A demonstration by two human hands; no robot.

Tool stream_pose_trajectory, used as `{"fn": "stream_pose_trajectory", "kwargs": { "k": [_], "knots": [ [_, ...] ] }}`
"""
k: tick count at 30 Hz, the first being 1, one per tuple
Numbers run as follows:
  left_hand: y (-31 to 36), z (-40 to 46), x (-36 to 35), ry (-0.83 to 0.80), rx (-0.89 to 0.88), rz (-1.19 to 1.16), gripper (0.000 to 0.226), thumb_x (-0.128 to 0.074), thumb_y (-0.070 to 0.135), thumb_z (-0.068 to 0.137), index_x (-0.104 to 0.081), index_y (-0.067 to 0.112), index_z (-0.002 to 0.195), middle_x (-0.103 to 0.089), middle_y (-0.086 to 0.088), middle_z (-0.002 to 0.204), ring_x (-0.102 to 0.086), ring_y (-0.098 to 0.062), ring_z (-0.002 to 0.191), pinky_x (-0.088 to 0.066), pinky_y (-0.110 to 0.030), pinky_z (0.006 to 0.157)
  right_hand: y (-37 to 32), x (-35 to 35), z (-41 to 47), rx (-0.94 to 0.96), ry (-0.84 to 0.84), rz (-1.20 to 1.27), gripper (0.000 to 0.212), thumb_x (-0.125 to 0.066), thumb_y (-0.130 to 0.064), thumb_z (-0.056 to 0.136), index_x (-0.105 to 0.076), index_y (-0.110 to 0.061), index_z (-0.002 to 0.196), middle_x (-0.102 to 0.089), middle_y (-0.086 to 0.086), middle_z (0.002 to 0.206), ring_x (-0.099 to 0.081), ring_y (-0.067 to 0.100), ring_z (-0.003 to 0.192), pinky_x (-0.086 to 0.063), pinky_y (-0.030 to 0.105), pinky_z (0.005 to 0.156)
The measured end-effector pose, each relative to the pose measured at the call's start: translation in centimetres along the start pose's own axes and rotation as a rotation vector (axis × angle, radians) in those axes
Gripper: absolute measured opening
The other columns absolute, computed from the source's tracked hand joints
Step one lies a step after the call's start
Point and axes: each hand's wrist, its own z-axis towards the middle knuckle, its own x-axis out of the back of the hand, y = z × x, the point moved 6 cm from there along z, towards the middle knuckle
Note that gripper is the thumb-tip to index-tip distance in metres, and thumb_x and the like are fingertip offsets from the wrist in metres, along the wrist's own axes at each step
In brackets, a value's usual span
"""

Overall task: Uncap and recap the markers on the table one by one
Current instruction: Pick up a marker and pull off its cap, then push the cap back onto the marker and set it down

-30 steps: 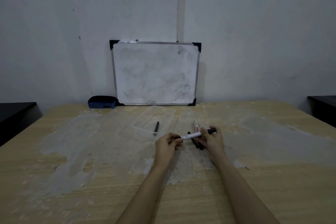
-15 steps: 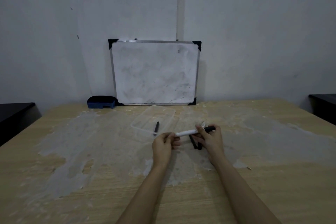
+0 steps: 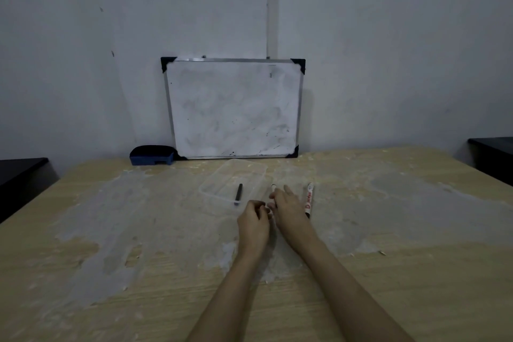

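A white marker (image 3: pixel 273 189) with a dark tip points away from me between my two hands, low over the table. My right hand (image 3: pixel 288 209) grips it with thumb and fingers and hides most of its barrel. My left hand (image 3: pixel 254 221) sits just left of it with its fingers curled, and I see nothing in them. To the right of my right hand, a second white marker (image 3: pixel 308 198) with a red label lies on the table. A black marker (image 3: pixel 238 194) lies inside a clear plastic container (image 3: pixel 213 191).
The wooden table (image 3: pixel 388 230) has worn grey patches. A whiteboard (image 3: pixel 234 108) leans on the wall at the back, with a blue eraser (image 3: pixel 152 155) beside it. Dark furniture stands at both side edges.
The marker was held crosswise between both hands; it now points away from me and is lower. My left hand has come off its end. The black markers under my right hand are now hidden.
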Motion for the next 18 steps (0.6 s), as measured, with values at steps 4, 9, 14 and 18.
{"fn": "stream_pose_trajectory", "kwargs": {
  "k": [4, 9, 14, 18],
  "knots": [
    [0.1, 0.0, 0.1, 0.001, -0.015, 0.042, 0.021, -0.043, 0.01, 0.095, -0.06, 0.001, 0.103, -0.068, -0.017, 0.102, -0.053, -0.014, 0.077, -0.04, -0.022, 0.07, 0.5, -1.1, -0.5, 0.017, -0.164, -0.139, 0.041, -0.024, -0.031, 0.1, -0.043, -0.012, 0.131, -0.02, 0.008, 0.156, -0.004, 0.023, 0.146, -0.001, 0.055, 0.115],
    [0.2, -0.2, -0.3, -0.043, -0.039, 0.054, 0.022, -0.043, 0.016, 0.095, -0.06, 0.003, 0.094, -0.067, -0.014, 0.094, -0.055, -0.017, 0.076, -0.04, -0.025, 0.062, 2.3, 4.1, -1.0, -0.254, 0.343, -0.019, 0.031, -0.042, -0.018, 0.094, -0.051, -0.006, 0.121, -0.052, 0.019, 0.127, -0.04, 0.035, 0.121, -0.034, 0.039, 0.099],
    [0.3, -0.3, -0.3, -0.066, -0.06, 0.082, 0.021, -0.042, 0.017, 0.096, -0.058, 0.004, 0.094, -0.06, -0.004, 0.086, -0.055, -0.015, 0.075, -0.038, -0.018, 0.054, 6.6, 4.8, -2.6, -0.684, 0.165, -0.101, 0.045, -0.047, -0.036, 0.091, -0.055, 0.003, 0.112, -0.046, 0.027, 0.122, -0.039, 0.038, 0.113, -0.039, 0.041, 0.091],
    [1.0, -0.5, -0.1, -0.056, -0.094, 0.041, 0.018, -0.042, 0.016, 0.096, -0.057, 0.008, 0.089, -0.06, -0.004, 0.085, -0.055, -0.014, 0.071, -0.04, -0.022, 0.057, 7.3, 5.2, -2.2, -0.688, 0.137, -0.094, 0.046, -0.032, -0.033, 0.099, -0.059, 0.004, 0.109, -0.049, 0.025, 0.122, -0.038, 0.038, 0.115, -0.038, 0.044, 0.093]
  ]
}}
